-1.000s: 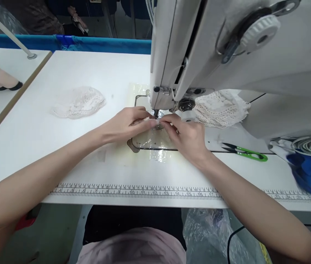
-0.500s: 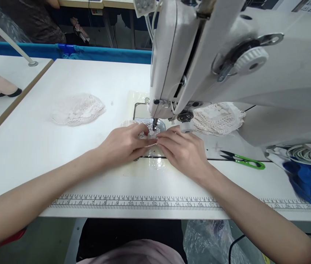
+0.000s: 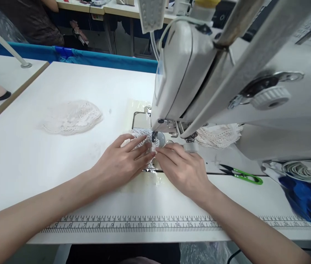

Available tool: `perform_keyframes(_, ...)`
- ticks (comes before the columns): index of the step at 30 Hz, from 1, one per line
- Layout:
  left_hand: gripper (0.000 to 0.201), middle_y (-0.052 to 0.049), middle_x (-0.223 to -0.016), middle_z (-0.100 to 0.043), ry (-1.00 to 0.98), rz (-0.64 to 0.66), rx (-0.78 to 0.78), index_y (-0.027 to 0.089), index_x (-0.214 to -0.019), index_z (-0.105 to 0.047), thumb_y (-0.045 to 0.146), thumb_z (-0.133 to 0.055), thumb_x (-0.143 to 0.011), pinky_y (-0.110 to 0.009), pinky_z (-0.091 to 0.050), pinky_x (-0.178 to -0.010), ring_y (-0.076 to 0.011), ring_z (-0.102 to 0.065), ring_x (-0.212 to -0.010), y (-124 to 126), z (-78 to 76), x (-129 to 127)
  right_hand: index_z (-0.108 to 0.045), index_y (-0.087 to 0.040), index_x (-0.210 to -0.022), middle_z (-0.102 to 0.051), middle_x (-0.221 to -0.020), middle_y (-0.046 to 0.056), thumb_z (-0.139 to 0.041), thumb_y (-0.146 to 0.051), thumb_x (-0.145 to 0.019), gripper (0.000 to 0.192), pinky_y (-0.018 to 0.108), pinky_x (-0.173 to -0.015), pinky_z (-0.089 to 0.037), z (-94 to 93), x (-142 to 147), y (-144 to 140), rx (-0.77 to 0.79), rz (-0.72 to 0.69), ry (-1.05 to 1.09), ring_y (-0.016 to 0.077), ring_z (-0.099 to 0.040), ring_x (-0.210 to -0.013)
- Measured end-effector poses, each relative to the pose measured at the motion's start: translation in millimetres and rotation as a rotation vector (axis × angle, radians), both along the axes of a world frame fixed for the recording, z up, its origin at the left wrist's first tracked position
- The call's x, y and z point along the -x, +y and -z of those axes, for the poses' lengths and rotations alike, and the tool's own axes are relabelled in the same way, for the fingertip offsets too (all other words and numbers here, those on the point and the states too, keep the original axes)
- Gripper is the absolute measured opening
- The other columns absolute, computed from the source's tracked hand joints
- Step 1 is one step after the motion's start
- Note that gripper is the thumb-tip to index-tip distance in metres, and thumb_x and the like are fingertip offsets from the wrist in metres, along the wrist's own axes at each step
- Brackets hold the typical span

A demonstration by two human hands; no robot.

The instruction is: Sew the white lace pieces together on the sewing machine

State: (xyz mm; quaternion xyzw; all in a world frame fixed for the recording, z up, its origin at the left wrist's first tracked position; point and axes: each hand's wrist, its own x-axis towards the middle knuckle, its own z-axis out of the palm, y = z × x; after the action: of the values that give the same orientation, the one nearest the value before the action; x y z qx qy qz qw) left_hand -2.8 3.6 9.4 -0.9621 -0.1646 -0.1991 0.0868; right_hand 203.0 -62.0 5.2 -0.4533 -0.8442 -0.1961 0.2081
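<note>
White lace fabric [image 3: 140,140] lies under the presser foot [image 3: 154,136] of a sewing machine [image 3: 183,73]. On the left part of that lace rests my left hand [image 3: 125,157], palm down with its fingers stretched out and apart. My right hand [image 3: 183,161] is closed, thumb and fingertips pinched at the lace's near edge, just in front of the foot. The fingertips of both hands almost meet there. Part of the lace is hidden beneath the left fingers.
A lace piece [image 3: 74,116] lies at the left, and more lace [image 3: 218,135] sits behind the machine head. Green thread snips [image 3: 243,175], blue cloth [image 3: 306,198] and a coiled cord [image 3: 306,170] are at the right. A printed ruler [image 3: 127,224] runs along the front edge. Another person [image 3: 28,22] sits beyond.
My left hand has gone from curled fingers gripping the lace to fingers laid out flat on it. My right hand keeps its pinch. The camera view has tilted and shifted.
</note>
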Motion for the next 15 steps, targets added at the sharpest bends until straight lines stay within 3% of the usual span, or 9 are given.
perform_keyframes(8, 0.026, -0.002, -0.122, -0.068, 0.004, -0.028, 0.032, 0.023, -0.114, -0.066, 0.022, -0.046, -0.099, -0.048, -0.041, -0.108, -0.0231, -0.059, -0.121, 12, 1.0, -3, -0.070, -0.015, -0.091, -0.071, -0.107, 0.001, -0.052, 0.002, -0.090, 0.025, 0.028, -0.059, -0.039, 3.0, -1, 9, -0.017, 0.061, -0.028, 0.0142, -0.062, -0.084)
perform_keyframes(15, 0.028, -0.004, -0.118, -0.070, -0.015, -0.039, 0.018, 0.021, -0.116, -0.067, 0.021, -0.045, -0.098, -0.054, -0.040, -0.109, -0.0260, -0.059, -0.121, 12, 1.6, -5, -0.070, -0.014, -0.094, -0.072, -0.106, 0.001, -0.054, -0.002, -0.089, 0.021, 0.029, -0.063, -0.041, 4.1, 1, 8, -0.006, 0.083, -0.012, 0.0156, -0.063, -0.084)
